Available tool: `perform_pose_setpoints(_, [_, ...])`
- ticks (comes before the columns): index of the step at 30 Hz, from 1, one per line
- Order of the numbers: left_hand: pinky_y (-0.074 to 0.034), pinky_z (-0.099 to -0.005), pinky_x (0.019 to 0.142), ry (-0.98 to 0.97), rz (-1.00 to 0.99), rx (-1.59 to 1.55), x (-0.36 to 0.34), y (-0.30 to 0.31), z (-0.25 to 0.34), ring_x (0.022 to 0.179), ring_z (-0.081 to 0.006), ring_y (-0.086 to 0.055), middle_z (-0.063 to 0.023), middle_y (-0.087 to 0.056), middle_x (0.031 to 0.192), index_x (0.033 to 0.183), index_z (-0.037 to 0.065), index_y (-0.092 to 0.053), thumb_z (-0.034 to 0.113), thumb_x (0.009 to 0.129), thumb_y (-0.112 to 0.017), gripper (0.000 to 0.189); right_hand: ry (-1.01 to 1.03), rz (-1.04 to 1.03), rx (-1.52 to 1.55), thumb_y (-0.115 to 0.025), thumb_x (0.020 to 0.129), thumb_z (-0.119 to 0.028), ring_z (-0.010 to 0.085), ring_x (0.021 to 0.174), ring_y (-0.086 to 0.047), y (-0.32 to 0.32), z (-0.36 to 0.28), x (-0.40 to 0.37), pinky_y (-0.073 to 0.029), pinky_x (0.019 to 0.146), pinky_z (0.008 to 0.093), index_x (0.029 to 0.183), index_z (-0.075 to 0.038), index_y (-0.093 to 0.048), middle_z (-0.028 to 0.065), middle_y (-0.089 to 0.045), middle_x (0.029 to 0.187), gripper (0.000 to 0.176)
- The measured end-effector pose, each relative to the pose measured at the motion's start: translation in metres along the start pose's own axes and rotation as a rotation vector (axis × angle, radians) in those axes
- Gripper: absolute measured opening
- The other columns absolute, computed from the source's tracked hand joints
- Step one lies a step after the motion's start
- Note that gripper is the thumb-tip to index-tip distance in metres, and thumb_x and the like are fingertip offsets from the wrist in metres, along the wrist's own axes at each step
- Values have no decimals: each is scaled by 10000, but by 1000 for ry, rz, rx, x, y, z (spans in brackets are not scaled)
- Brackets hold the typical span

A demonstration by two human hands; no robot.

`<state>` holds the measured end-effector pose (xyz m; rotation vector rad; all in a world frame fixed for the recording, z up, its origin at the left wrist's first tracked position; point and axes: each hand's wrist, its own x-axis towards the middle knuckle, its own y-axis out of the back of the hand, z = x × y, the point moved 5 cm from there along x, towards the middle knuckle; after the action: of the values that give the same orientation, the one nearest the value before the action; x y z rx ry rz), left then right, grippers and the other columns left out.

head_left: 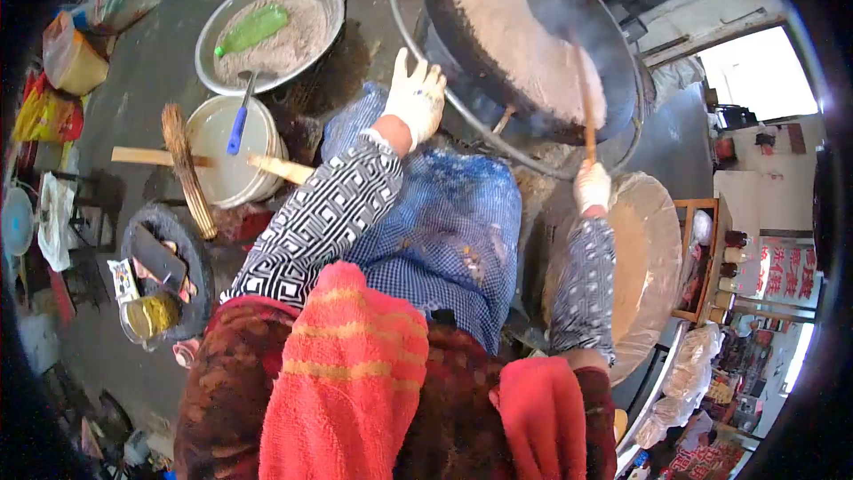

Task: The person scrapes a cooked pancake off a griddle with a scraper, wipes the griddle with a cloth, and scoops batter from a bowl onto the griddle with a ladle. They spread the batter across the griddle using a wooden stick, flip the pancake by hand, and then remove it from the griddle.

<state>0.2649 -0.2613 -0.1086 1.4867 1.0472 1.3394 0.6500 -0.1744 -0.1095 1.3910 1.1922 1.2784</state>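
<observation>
My right hand (593, 187), in a pale glove, is closed around the wooden handle of a batter spreader (584, 93). The far end of that handle reaches over a large round griddle (442, 13), where steam blurs it. A wide layer of pale brown batter (498, 9) covers much of the dark surface. My left hand (416, 100), also gloved, has its fingers stretched out with nothing in them. Its fingertips are right by the metal ring (463, 113) that runs around the griddle.
A metal basin (206, 46) of greyish flour holds a green scoop (253, 29). Below it, a blue-handled tool (237, 129) and a straw brush (184, 169) lie across a white bucket (269, 129). A plastic-covered round tub (653, 258) stands at right.
</observation>
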Motion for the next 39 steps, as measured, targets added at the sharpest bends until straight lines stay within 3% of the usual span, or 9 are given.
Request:
perform_pose_setpoints(11, [-71, -644, 1119, 129, -210, 35, 25, -11, -37, 1323, -265, -419, -62, -470, 1435, 1326, 118, -535, 326, 854, -597, 520, 43, 26, -58, -456, 970, -371, 466, 833, -626, 17, -27, -2, -488, 777, 532, 885, -19, -597, 287, -652, 861, 389])
perform_pose_setpoints(18, [-173, -620, 1100, -173, -106, -132, 0, 20, 69, 1158, -273, -515, -87, -640, 1120, 1047, 58, -680, 268, 806, -568, 339, 37, 47, -57, -454, 959, -391, 464, 826, -633, -8, -5, -9, -493, 758, 532, 816, -36, -616, 263, -652, 789, 416])
perform_pose_setpoints(21, [-159, -579, 1145, -124, 284, -24, -24, 1, 85, 1206, -282, -501, -131, -628, 1153, 1065, -4, -661, 264, 822, -564, 374, 58, -18, -78, -433, 969, -360, 459, 876, -632, 16, -27, -3, -490, 784, 530, 909, -6, -627, 288, -654, 893, 408])
perform_pose_setpoints(25, [-325, -538, 1041, -115, 122, -110, -15, 22, 78, 978, -293, -599, -110, -658, 900, 892, 47, -672, 180, 795, -562, 198, 300, -62, -129, -403, 991, -358, 428, 893, -626, 20, -15, -27, -495, 782, 497, 907, -17, -617, 244, -662, 904, 411])
perform_pose_setpoints(27, [-435, -482, 891, -43, 337, -93, -8, 11, 75, 769, -297, -590, -90, -599, 697, 756, 100, -644, 160, 759, -587, 83, -308, 116, -309, -420, 999, -297, 287, 907, -651, -1, -4, -18, -531, 779, 392, 945, -47, -635, 141, -683, 917, 334])
perform_pose_setpoints(28, [-432, -473, 916, -22, 275, 82, -5, 6, 78, 800, -300, -588, -92, -602, 716, 732, 101, -629, 163, 774, -573, 93, 358, 128, -22, -426, 1001, -304, 294, 687, -611, -57, 62, 29, -506, 641, 427, 891, -61, -615, 104, -608, 702, 328])
perform_pose_setpoints(29, [-425, -489, 932, -46, 304, -4, -9, 4, 80, 858, -300, -588, -96, -614, 759, 773, 82, -623, 165, 796, -557, 108, 327, 58, 259, -412, 1006, -296, 342, 766, -633, -84, 80, 42, -505, 678, 466, 942, -48, -610, 162, -630, 737, 323])
perform_pose_setpoints(32, [-111, -539, 1184, -113, 20, -64, -19, -2, 78, 1318, -324, -427, -162, -545, 1328, 1242, -20, -572, 168, 876, -459, 427, 124, 82, -84, -441, 991, -332, 432, 761, -600, -25, 11, -3, -470, 672, 514, 940, -47, -576, 239, -649, 817, 319])
perform_pose_setpoints(39, [-112, -555, 1180, -62, -35, -106, -18, 8, 59, 1328, -324, -428, -201, -539, 1338, 1279, -53, -534, 149, 874, -450, 461, -44, 72, 253, -460, 978, -352, 430, 691, -602, -55, 46, 30, -443, 612, 531, 892, -62, -559, 235, -644, 768, 318])
